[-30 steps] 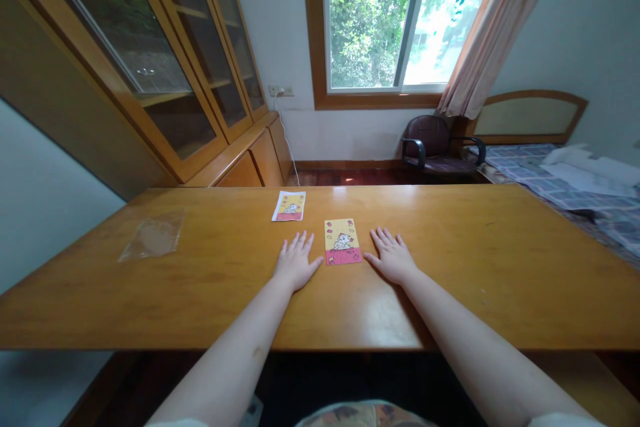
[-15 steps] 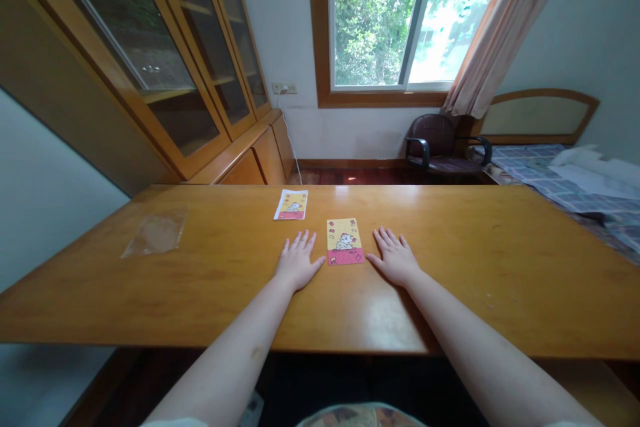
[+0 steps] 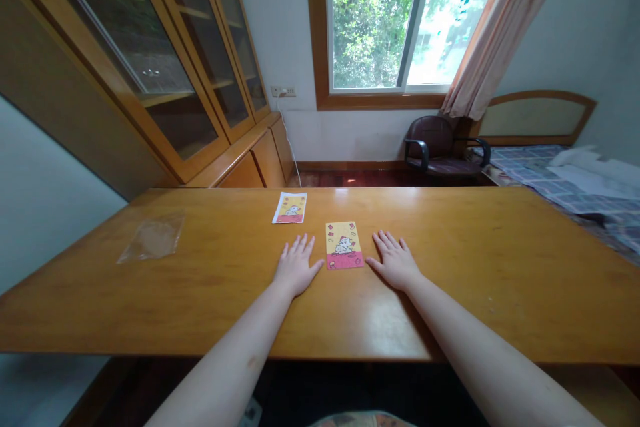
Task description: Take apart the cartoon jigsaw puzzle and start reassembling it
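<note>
Between my two hands a yellow and pink picture card with a white cartoon animal lies flat on the wooden table. My left hand rests palm down just left of the card, fingers spread, its thumb close to the card's edge. On the other side my right hand also lies flat with fingers spread, the thumb pointing at the card. Both hands hold nothing. Farther back and to the left is a similar picture with a white border.
A clear plastic sleeve lies on the table's left part. Beyond the table are a glass-doored cabinet on the left, a dark office chair and a bed on the right, and a window.
The whole view has shifted very slightly, so the table sits a little lower. Hands and cards keep their places on the table.
</note>
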`<state>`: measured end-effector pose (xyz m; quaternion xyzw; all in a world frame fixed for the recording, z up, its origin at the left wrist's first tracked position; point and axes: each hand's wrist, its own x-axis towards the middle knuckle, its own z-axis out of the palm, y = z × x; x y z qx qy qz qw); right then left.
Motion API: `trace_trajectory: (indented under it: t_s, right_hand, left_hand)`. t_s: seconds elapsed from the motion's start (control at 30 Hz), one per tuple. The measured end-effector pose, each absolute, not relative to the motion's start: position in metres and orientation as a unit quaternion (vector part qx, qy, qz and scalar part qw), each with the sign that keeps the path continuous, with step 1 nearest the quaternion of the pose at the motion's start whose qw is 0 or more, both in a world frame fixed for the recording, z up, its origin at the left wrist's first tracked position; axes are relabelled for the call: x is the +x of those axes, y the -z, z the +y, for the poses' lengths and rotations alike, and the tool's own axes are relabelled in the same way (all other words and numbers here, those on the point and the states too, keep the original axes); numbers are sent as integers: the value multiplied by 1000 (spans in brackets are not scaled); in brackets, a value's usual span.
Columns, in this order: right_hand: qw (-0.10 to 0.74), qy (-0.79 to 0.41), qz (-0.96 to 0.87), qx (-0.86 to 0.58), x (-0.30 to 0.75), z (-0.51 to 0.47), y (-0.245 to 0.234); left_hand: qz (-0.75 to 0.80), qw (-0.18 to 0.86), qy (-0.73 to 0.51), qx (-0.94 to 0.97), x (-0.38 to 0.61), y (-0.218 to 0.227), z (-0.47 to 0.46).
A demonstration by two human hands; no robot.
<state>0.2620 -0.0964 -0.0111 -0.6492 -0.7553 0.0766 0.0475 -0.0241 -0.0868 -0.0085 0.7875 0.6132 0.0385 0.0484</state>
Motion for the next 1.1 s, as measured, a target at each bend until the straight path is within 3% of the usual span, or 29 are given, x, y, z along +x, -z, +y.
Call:
trace_trajectory:
  t_s: [0.33, 0.47, 0.67, 0.87, 1.1]
  right_hand:
    - [162, -47, -763, -624, 254, -84, 4]
    - [170, -69, -770, -611, 246, -58, 5]
    - [181, -77, -663, -722, 222, -17, -2]
    - [180, -88, -765, -613, 209, -11, 0]
    - [196, -119, -745, -626, 204, -7, 3]
  left_hand:
    - [557, 83, -128, 817, 0, 1, -76]
    - [560, 95, -98, 817, 17, 2, -48]
    - [586, 102, -111, 796, 34, 4, -15]
    - [565, 91, -161, 804, 29, 6, -12]
    - [605, 101, -133, 779, 24, 2, -13]
